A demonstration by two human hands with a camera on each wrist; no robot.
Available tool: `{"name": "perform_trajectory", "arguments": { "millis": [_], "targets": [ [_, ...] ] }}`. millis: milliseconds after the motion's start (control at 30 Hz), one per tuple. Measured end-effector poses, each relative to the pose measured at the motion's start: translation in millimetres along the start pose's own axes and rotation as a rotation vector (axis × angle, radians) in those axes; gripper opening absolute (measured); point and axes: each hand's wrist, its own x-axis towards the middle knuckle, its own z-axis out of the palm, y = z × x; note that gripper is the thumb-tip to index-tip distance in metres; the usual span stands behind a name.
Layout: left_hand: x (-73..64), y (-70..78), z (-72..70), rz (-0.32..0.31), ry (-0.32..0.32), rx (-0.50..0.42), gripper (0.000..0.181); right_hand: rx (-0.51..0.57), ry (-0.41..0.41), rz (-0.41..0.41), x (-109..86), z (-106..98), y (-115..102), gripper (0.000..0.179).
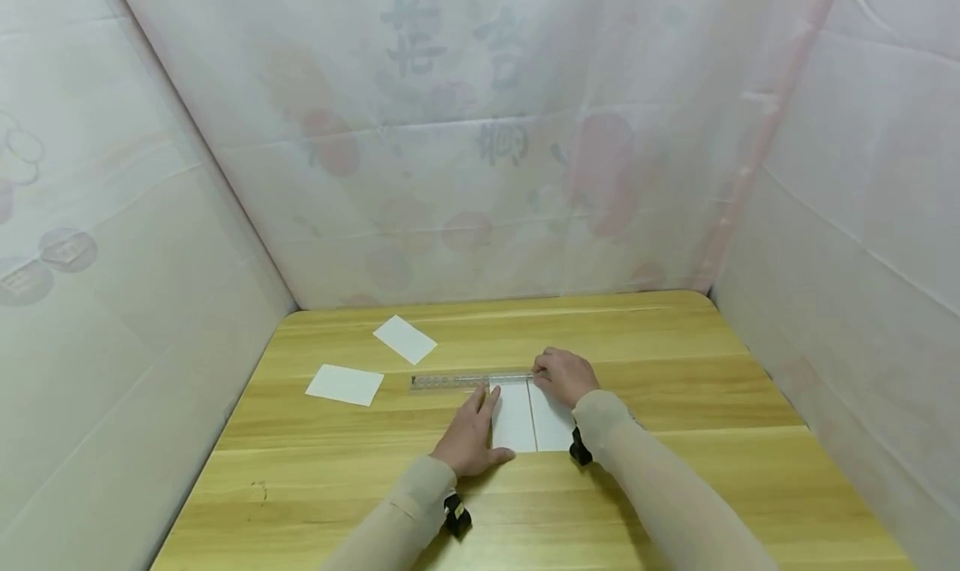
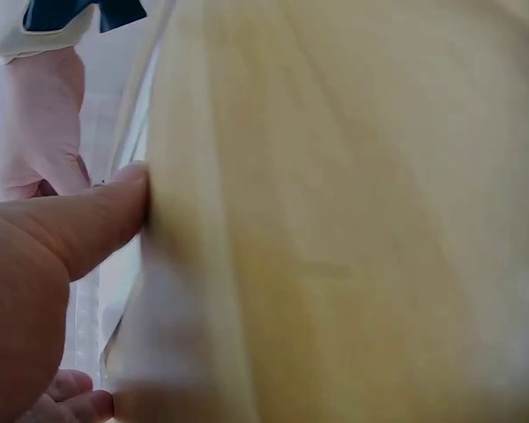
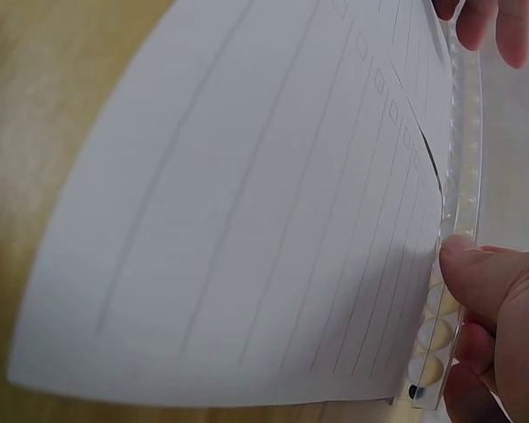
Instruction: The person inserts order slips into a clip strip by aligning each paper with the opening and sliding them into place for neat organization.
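Note:
Two white cards lie side by side on the table, a left card (image 1: 513, 421) and a right card (image 1: 551, 425), with a narrow gap between them. Printed lines and small checkboxes show on the right card (image 3: 220, 203) in the right wrist view. A clear ruler (image 1: 438, 382) with round holes runs along their far edges. My left hand (image 1: 467, 442) rests at the left card's left side, thumb near its close corner and fingers spread toward the ruler. My right hand (image 1: 567, 377) pinches the ruler by its right part, thumb on top and other fingers curled beside it.
Two more white cards, one nearer (image 1: 344, 385) and one farther (image 1: 405, 339), lie apart on the left of the wooden table (image 1: 337, 488). Printed cloth walls (image 1: 465, 179) enclose the table at the back and both sides.

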Motion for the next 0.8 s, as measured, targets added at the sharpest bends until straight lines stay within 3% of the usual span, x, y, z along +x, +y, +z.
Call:
{"name": "perform_trajectory", "arguments": {
  "millis": [300, 467, 567, 667, 800],
  "targets": [
    [2.3, -4.8, -2.6, -0.023, -0.039, -0.106, 0.11, -0.017, 0.005, -0.022, 1.4, 0.8, 1.8, 0.005],
    [1.7, -11.9, -11.2, -0.038, -0.031, -0.165, 0.103, -0.014, 0.012, -0.038, 3.2, -1.3, -0.3, 0.005],
    [-1.6, -17.4, -22.8, -0.025, 0.004, -0.198, 0.092, -0.025, 0.021, -0.038, 6.9, -1.2, -1.3, 0.004],
    [-10.7, -24.5, -38.9, -0.051, 0.056, -0.249, 0.08, -0.032, 0.015, -0.036, 11.3, -0.2, -1.8, 0.005],
    [-28.3, -44.0, -62.7, -0.146, 0.169, -0.263, 0.065, -0.026, -0.005, -0.029, 16.3, 1.2, -3.4, 0.006]
  ]
}}
